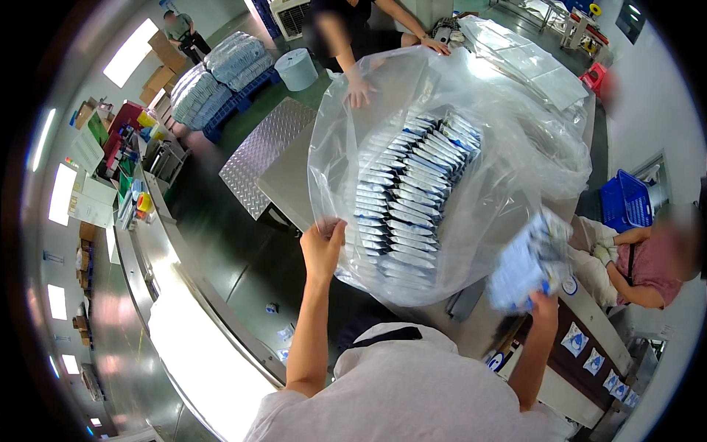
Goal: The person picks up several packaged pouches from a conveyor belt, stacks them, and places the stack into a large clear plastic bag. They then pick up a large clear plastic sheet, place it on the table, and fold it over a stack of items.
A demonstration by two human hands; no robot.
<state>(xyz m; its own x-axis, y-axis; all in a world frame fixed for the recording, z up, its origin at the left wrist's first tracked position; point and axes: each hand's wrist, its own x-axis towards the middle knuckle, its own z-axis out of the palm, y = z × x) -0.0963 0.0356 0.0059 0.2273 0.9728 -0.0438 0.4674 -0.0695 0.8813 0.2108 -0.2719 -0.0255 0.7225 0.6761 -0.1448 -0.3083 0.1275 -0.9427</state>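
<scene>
A large see-through plastic bag [471, 214] lies on the table in front of me. Inside it, small white and blue packets [401, 195] stand packed in several slanting rows. My left hand [322, 247] pinches the bag's near left rim, with its fingers closed. At the right, my right hand [543, 306] grips a stack of white and blue packets [524, 265], smeared by motion. That stack is beside the bag's near right side; whether it touches the plastic I cannot tell.
Across the table a person's hand [359, 90] rests at the bag's far rim. Flat plastic sheets [523, 62] lie far right. At the right, a brown conveyor belt [571, 368] carries single packets, and a seated gloved person [648, 265] is near a blue basket [626, 200].
</scene>
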